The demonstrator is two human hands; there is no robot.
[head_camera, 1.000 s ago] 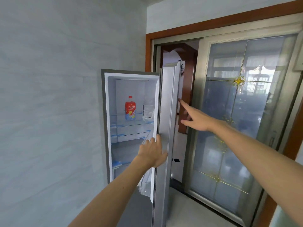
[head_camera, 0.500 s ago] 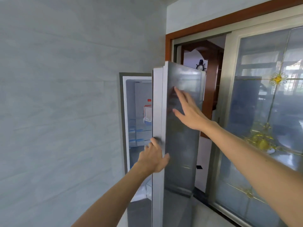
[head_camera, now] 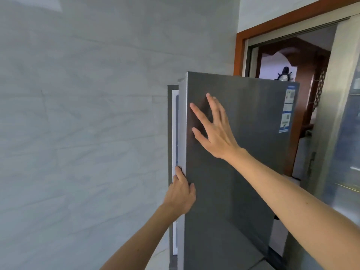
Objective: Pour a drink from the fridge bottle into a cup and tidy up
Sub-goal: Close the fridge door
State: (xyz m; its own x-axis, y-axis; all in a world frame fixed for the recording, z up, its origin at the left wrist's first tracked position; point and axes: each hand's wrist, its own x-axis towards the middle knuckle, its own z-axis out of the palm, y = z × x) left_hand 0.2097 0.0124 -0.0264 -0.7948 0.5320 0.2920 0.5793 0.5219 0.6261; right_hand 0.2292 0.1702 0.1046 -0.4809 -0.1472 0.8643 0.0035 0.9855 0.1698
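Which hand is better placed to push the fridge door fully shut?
Right. The right hand lies flat, fingers spread, on the front of the fridge door; the left hand holds its edge beside the gap and could get pinched.

We get soft, even daylight here, pretty bright overall, with no harsh hot spots. The pale marble-look tiled wall (head_camera: pixel 78 133) reads flat and cool, apart from one lighter patch in the top left corner. The grey brushed-metal fridge door (head_camera: pixel 233 182) has a dull sheen, and we see a dark, smudgy shadow-reflection right under the spread fingers of the right hand (head_camera: pixel 214 131). The glass sliding panel (head_camera: pixel 348 152) on the far right catches streaky bright glints. The room past the brown wooden door frame (head_camera: pixel 240 45) is dimmer. The wide-angle lens tilts and bows straight lines near the edges. Everything's slightly soft, and the blue-and-white stickers (head_camera: pixel 287 110) are unreadable.
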